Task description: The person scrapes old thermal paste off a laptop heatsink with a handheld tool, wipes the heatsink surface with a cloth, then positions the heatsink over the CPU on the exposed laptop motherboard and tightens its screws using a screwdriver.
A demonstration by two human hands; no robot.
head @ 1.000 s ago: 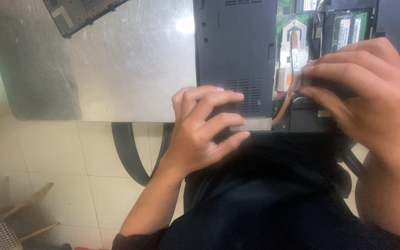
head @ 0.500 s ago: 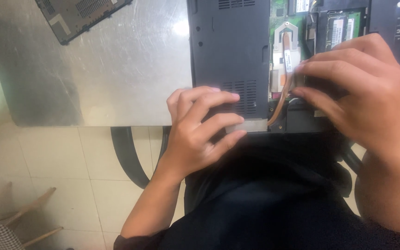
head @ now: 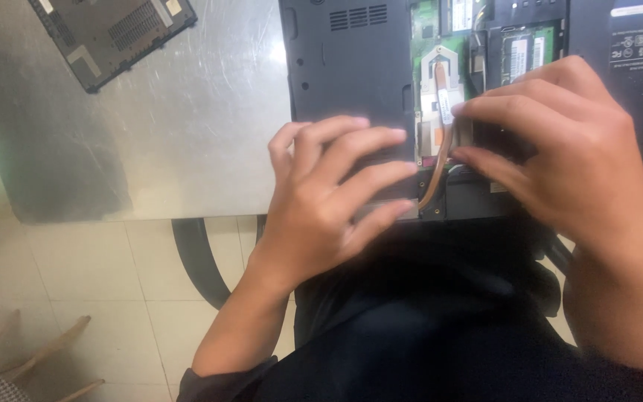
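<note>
An upturned dark laptop lies at the near right edge of a grey metal tabletop, its bottom cover partly off so that a green circuit board and a memory module show. The left hand rests flat on the near edge of the laptop's base, its fingers spread and holding nothing. The right hand reaches in from the right, thumb and forefinger set narrow around a dark part just right of the copper heat pipe; whether they actually grip it cannot be told, since the hand hides it. The heat pipe curves from the silver heat-sink plate down to the laptop's near edge. A removed black cover panel lies at the far left of the tabletop, well apart from both hands. Pale floor tiles show below
</note>
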